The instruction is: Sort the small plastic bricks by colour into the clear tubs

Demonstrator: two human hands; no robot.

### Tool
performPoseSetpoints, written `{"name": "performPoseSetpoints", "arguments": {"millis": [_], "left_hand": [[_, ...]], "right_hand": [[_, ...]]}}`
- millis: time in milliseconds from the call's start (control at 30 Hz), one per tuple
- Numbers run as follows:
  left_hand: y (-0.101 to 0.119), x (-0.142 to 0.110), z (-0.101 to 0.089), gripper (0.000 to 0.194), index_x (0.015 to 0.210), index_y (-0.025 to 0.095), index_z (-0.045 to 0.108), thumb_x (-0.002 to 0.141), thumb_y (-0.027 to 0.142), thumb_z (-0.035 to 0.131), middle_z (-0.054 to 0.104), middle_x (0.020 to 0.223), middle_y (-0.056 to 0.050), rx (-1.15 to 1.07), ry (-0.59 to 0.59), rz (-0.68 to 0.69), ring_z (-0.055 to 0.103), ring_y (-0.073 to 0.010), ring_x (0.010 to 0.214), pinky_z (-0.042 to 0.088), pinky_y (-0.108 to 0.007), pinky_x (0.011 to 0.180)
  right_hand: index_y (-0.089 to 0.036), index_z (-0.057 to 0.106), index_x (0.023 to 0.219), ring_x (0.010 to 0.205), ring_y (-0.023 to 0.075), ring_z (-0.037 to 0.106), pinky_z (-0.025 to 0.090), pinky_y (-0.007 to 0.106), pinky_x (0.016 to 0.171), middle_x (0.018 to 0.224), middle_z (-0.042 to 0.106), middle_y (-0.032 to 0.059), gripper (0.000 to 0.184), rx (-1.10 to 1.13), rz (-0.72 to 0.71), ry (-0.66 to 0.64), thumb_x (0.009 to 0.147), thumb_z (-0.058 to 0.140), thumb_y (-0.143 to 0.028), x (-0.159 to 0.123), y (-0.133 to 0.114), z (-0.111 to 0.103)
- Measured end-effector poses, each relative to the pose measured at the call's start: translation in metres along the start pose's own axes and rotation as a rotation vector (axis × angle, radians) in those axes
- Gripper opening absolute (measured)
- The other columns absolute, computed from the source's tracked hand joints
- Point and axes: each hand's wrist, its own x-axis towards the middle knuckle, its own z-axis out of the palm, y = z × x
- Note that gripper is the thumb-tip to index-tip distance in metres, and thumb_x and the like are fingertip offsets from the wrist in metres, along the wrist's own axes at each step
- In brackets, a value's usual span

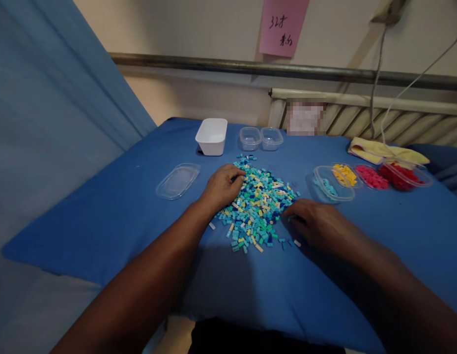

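A loose heap of small toy building bricks [256, 201] in light blue, dark blue, green, pale yellow and white lies on the blue cloth. My left hand [224, 186] rests at the heap's upper left edge, its thumb and forefinger curled close together among the bricks. At the right edge of the heap, my right hand [311, 219] reaches in with bent fingers, tips near dark blue bricks. Whatever sits between the fingertips of either hand is too small to make out. A few bricks lie scattered below the heap.
A white tub [212, 137] and two clear containers [250, 139] stand behind the heap. A clear lid [179, 181] lies left. On the right are containers of light blue bricks [326, 188], yellow bricks [344, 175], pink bricks [372, 177] and red bricks [400, 176], beside a yellow cloth [386, 151].
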Motion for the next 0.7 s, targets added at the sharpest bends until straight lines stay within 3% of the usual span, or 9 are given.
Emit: {"name": "performPoseSetpoints", "arguments": {"millis": [167,367,500,600,700], "left_hand": [[-0.001,0.001,0.0,0.024,0.109,0.022,0.082,0.1,0.028,0.061,0.079,0.115,-0.007,-0.005,-0.001,0.005,0.073,-0.026,0.116,0.058,-0.044,0.11],[-0.001,0.002,0.001,0.023,0.108,0.022,0.082,0.099,0.028,0.062,0.078,0.114,-0.007,-0.008,0.001,-0.006,0.074,-0.0256,0.114,0.058,-0.044,0.109],[0.0,0.001,0.001,0.022,0.109,0.023,0.082,0.1,0.028,0.062,0.079,0.115,-0.007,-0.002,-0.003,-0.005,0.073,-0.026,0.116,0.058,-0.044,0.109],[-0.001,0.001,0.001,0.023,0.109,0.023,0.082,0.1,0.027,0.062,0.079,0.116,-0.007,-0.001,0.0,0.003,0.073,-0.0253,0.116,0.058,-0.043,0.108],[-0.001,0.001,0.0,0.023,0.109,0.023,0.081,0.1,0.028,0.061,0.079,0.116,-0.006,0.002,0.002,0.006,0.074,-0.0245,0.115,0.058,-0.043,0.108]], "right_hand": [[-0.024,0.08,0.106,0.093,0.022,0.074,0.051,0.031,0.079,0.102,0.079,0.0061,0.027,-0.037,0.01,-0.008,0.103,0.057,-0.012,0.0,0.001,-0.001],[-0.024,0.08,0.106,0.092,0.023,0.071,0.05,0.032,0.08,0.1,0.079,0.0066,0.021,-0.064,-0.078,0.003,0.102,0.062,-0.013,-0.002,0.001,0.003],[-0.022,0.075,0.094,0.082,0.0194,0.066,0.047,0.03,0.076,0.09,0.074,0.005,0.018,-0.063,-0.14,-0.051,0.1,0.063,-0.01,-0.002,-0.006,0.001],[-0.02,0.069,0.087,0.075,0.0182,0.062,0.043,0.031,0.071,0.085,0.07,0.0044,0.022,-0.145,-0.143,-0.108,0.099,0.06,-0.004,0.001,-0.012,0.001],[-0.019,0.07,0.091,0.077,0.0205,0.064,0.043,0.033,0.071,0.087,0.071,0.0062,0.022,-0.253,-0.116,-0.109,0.106,0.057,-0.011,0.008,-0.018,0.003]]}}
